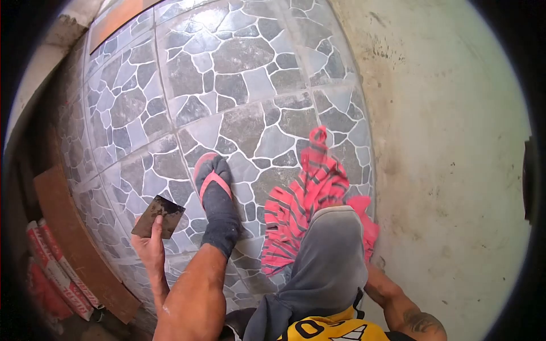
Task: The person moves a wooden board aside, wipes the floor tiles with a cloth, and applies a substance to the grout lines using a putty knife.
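In the head view, my left hand (149,245) is closed on a thin, square, dark plate (147,220), thumb on top, held to the left of my foot. The plate has blackish smears near its upper corner. A pink cloth with dark stripes (301,193) lies bunched on the tiled floor (244,62), around and ahead of my bent knee. My right forearm (384,284) reaches behind that knee toward the cloth. The right hand itself is hidden, so its hold on the cloth cannot be made out.
My foot in a dark sock and pink flip-flop (216,187) stands on the tiles. A pale wall (443,142) rises along the right. At lower left are a brown board (79,244) and red-and-white packages (60,267). An orange-brown panel (122,20) lies at the top left.
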Demonstrator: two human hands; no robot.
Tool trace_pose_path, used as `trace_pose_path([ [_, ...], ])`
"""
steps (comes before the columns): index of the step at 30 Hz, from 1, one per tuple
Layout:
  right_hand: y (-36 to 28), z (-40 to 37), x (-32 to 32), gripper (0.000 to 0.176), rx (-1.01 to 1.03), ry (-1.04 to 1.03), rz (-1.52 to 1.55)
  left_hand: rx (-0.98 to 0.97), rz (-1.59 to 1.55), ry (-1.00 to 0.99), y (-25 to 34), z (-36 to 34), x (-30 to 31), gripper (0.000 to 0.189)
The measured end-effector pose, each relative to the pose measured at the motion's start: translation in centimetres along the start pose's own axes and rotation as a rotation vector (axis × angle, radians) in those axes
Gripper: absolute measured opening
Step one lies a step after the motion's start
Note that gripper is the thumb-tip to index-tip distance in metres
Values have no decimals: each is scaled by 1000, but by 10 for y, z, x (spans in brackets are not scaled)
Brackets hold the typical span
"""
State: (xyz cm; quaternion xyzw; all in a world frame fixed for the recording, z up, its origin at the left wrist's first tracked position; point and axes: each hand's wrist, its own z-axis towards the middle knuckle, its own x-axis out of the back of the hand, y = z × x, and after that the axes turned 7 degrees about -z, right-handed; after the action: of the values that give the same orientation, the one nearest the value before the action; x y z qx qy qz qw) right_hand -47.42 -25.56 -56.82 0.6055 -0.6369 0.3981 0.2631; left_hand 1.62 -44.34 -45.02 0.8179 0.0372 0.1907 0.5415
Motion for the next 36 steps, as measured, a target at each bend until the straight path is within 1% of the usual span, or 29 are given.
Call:
trace_pose_path([
  [1,1,23,2,67,11,46,1,-2,-8,1,-1,1,2,17],
  [2,-3,64,11,67,36,127,-3,-10,-17,4,-3,3,5,17],
  [4,-7,176,36,67,64,326,-18,-12,-21,6,-2,4,11,18],
  [6,-18,255,100,56,54,357,69,-10,-16,12,1,5,13,19],
  [7,-17,296,117,56,95,475,20,-2,-13,17,3,5,11,19],
  [8,-15,319,125,57,136,591,-30,6,-8,22,7,4,7,19],
  [9,-16,323,123,57,135,661,-39,11,2,29,11,3,6,18],
  [11,-23,333,121,58,143,809,-56,-64,67,-6,10,5,9,18],
  [12,-25,320,113,58,158,787,-30,-93,96,-18,8,4,9,18],
  [13,-25,291,98,60,170,758,-6,-101,77,-2,10,1,5,18],
  [15,-16,230,70,60,133,587,-7,-40,34,13,8,-3,5,18],
  [17,-11,177,75,60,79,315,114,-13,30,21,2,-8,14,21],
  [20,23,169,53,61,84,463,-110,-26,70,31,-13,-12,27,24],
  [21,28,188,49,60,-45,472,-64,-18,82,29,-11,-14,28,24],
  [23,12,251,70,55,-94,693,-85,-9,65,46,-9,-17,27,23],
  [25,-72,284,158,51,91,564,195,-5,20,82,-4,-16,24,23],
  [26,-86,315,132,55,77,437,-66,-2,14,96,-1,-16,20,22],
  [28,-141,348,111,57,416,628,-146,0,0,116,6,-15,11,19],
  [29,-171,355,107,57,553,698,-104,-64,-38,100,1,-14,8,19],
  [30,-188,364,106,58,690,773,-66,-96,-47,88,5,-13,5,19],
  [31,-186,373,111,57,705,704,3,-132,-63,85,8,-10,-2,19],
  [33,-181,370,100,56,708,511,166,-162,-56,73,11,-11,-3,19],
  [34,-152,359,107,51,598,363,45,-135,-58,65,11,-14,2,19],
  [35,-121,342,119,49,429,366,83,-118,-72,66,10,-14,7,19],
  [36,-71,339,117,51,352,309,-124,-113,-96,72,10,-11,11,18],
])
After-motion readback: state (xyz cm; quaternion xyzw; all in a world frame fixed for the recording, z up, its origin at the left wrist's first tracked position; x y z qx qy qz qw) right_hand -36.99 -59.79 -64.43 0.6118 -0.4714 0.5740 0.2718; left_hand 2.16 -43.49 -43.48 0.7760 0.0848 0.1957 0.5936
